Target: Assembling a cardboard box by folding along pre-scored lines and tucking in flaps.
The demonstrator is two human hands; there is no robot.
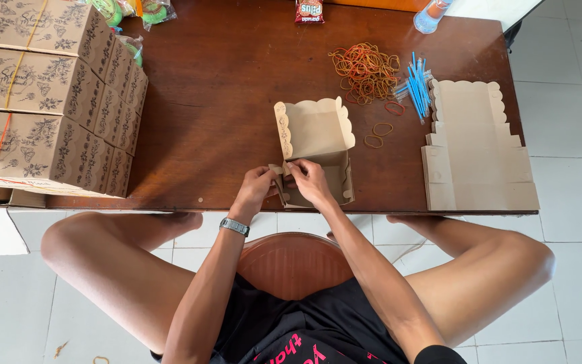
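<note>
My left hand [259, 183] and my right hand [308, 180] meet at the near left corner of the half-folded box [318, 152], fingers closed in a pinch on a small cardboard flap there. The two hands touch or nearly touch each other; the left comes in from the left side of the corner, the right lies over the box's near wall. Neither is nearer than the other: both sit right on the same corner.

The box stands open at the near edge of the tabletop [237, 87], straight ahead of me. Its scalloped lid stands up on the far side, away from my hands, so the open cavity lies between my fingers and the lid. The box's longer side runs left to right, across my line of reach.

Farther out to my right lies a stack of flat unfolded boxes [476, 158], well apart from my right hand. Beyond the box is a heap of rubber bands [365, 71] with blue straws [417, 87] just beside it. At my left stand finished printed boxes [42, 101], stacked.
</note>
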